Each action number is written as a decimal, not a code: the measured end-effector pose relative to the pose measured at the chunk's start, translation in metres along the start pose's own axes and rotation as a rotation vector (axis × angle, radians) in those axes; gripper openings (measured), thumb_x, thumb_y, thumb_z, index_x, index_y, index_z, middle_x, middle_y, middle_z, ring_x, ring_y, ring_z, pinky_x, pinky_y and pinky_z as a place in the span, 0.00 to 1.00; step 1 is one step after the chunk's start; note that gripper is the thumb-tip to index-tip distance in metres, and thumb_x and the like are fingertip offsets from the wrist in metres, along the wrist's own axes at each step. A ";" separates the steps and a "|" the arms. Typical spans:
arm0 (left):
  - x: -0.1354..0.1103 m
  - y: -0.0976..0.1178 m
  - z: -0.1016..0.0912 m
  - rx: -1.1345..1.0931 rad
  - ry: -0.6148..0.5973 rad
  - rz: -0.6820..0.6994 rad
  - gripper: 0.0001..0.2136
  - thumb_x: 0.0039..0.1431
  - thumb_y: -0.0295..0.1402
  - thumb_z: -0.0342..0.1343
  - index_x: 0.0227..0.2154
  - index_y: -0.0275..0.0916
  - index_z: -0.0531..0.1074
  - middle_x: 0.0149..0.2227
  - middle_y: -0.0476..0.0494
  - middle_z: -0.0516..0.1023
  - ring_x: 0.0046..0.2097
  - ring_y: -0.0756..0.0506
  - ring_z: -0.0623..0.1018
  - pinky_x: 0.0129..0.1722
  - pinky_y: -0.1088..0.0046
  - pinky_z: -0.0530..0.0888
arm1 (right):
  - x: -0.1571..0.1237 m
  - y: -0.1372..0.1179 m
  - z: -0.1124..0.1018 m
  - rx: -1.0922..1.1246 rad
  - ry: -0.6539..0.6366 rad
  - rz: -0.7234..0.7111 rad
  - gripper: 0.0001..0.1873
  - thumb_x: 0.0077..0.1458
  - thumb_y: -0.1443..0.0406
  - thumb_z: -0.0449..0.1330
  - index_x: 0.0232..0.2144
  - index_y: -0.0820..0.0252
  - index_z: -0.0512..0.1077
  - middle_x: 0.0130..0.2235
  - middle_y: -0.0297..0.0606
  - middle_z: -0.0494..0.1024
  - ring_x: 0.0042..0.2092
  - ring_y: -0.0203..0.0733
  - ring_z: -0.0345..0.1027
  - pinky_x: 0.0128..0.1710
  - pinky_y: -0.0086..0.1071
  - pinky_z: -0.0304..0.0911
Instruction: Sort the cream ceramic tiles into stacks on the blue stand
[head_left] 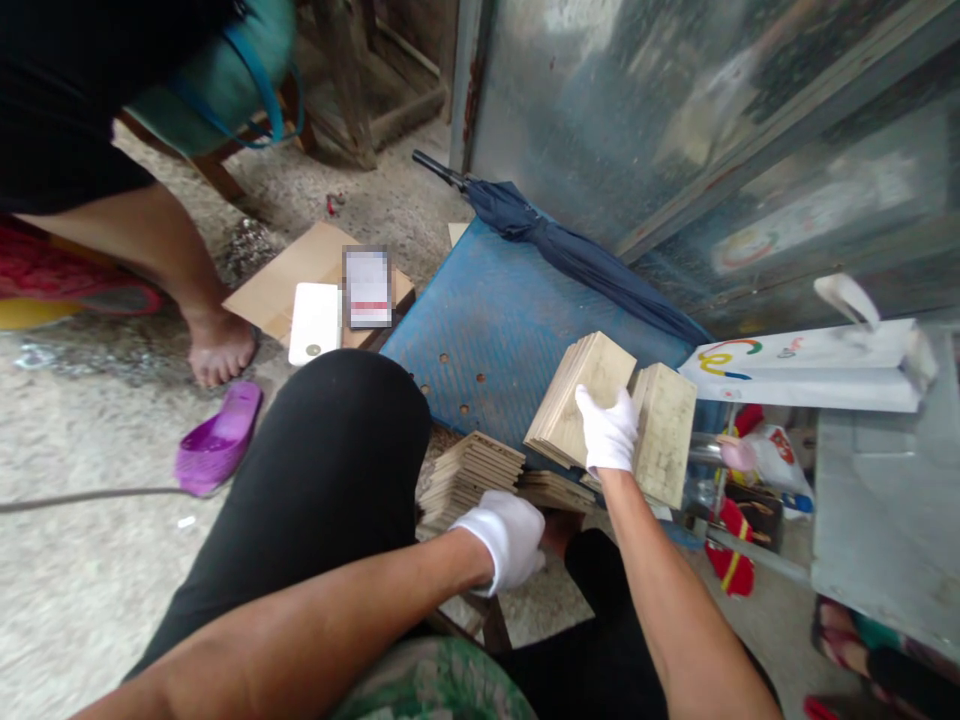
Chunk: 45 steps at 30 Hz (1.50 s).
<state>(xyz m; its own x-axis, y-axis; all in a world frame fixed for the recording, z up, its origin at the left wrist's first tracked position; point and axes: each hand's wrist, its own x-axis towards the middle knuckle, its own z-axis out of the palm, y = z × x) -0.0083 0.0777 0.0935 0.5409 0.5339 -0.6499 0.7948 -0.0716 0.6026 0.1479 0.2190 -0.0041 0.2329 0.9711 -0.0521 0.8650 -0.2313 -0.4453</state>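
My right hand, in a white glove, is closed at the near edge of a stack of thin wooden boards, its thumb lying against the top board. Right beside it leans a second stack of boards. Both stacks rest on a blue board with several small holes. My left hand, gloved in white too, is curled into a fist between my knees, its fingers largely hidden. What it holds, if anything, cannot be made out. Just beyond it, more thin boards are piled low in a slanted row.
A folded dark umbrella lies along the back edge, against a metal-framed panel. A white paper bag stands at the right. Cardboard with a white device, a purple slipper and another person's foot are at the left.
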 end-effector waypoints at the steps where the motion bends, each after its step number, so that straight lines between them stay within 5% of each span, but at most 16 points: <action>1: 0.001 0.001 0.000 -0.002 -0.007 0.006 0.21 0.60 0.41 0.51 0.45 0.26 0.74 0.43 0.27 0.78 0.45 0.30 0.78 0.40 0.54 0.75 | -0.004 0.009 -0.004 0.077 0.012 -0.014 0.40 0.46 0.44 0.60 0.53 0.66 0.67 0.50 0.51 0.73 0.52 0.51 0.67 0.52 0.42 0.61; 6: 0.007 0.002 0.006 0.009 -0.061 0.047 0.21 0.58 0.42 0.52 0.45 0.28 0.75 0.44 0.28 0.79 0.46 0.30 0.78 0.42 0.54 0.75 | -0.045 0.063 -0.028 0.260 -0.037 0.078 0.30 0.52 0.47 0.55 0.46 0.65 0.73 0.41 0.44 0.79 0.43 0.46 0.73 0.46 0.39 0.66; 11: 0.014 0.002 0.017 0.106 -0.131 0.091 0.19 0.57 0.41 0.53 0.43 0.29 0.77 0.40 0.26 0.80 0.45 0.30 0.79 0.40 0.54 0.75 | -0.109 0.108 -0.049 -0.081 -0.276 0.071 0.21 0.58 0.53 0.52 0.43 0.60 0.76 0.42 0.43 0.78 0.45 0.46 0.71 0.48 0.38 0.63; 16: 0.017 0.005 0.021 0.176 -0.143 0.095 0.20 0.57 0.42 0.53 0.42 0.30 0.78 0.39 0.26 0.80 0.44 0.31 0.79 0.41 0.56 0.75 | -0.150 0.120 -0.043 -0.421 -0.498 -0.130 0.21 0.61 0.63 0.50 0.53 0.61 0.70 0.49 0.48 0.74 0.50 0.46 0.67 0.51 0.35 0.60; 20: 0.017 0.009 0.020 0.210 -0.154 0.081 0.21 0.58 0.42 0.53 0.45 0.29 0.77 0.42 0.26 0.79 0.45 0.31 0.79 0.43 0.55 0.75 | -0.153 0.115 -0.032 -0.558 -0.483 -0.296 0.25 0.60 0.66 0.50 0.60 0.65 0.62 0.54 0.50 0.68 0.52 0.47 0.63 0.51 0.35 0.59; 30: 0.018 0.003 0.018 0.207 -0.192 0.054 0.20 0.58 0.38 0.51 0.47 0.30 0.76 0.45 0.26 0.78 0.47 0.31 0.78 0.44 0.56 0.75 | -0.154 0.112 -0.025 -0.691 -0.478 -0.397 0.28 0.58 0.67 0.50 0.61 0.72 0.59 0.54 0.56 0.67 0.51 0.53 0.61 0.50 0.41 0.58; 45: 0.029 -0.003 0.035 0.274 -0.233 0.152 0.20 0.55 0.39 0.53 0.42 0.29 0.79 0.39 0.24 0.80 0.43 0.31 0.79 0.41 0.57 0.75 | -0.160 0.116 -0.027 -0.666 -0.467 -0.381 0.31 0.56 0.65 0.54 0.61 0.70 0.59 0.56 0.55 0.66 0.55 0.55 0.58 0.56 0.45 0.51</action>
<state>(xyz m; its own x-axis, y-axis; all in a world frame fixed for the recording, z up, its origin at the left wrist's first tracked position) 0.0144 0.0643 0.0565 0.6810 0.2967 -0.6695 0.7279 -0.3742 0.5745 0.2233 0.0348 -0.0232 -0.2016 0.8803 -0.4294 0.9589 0.2668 0.0969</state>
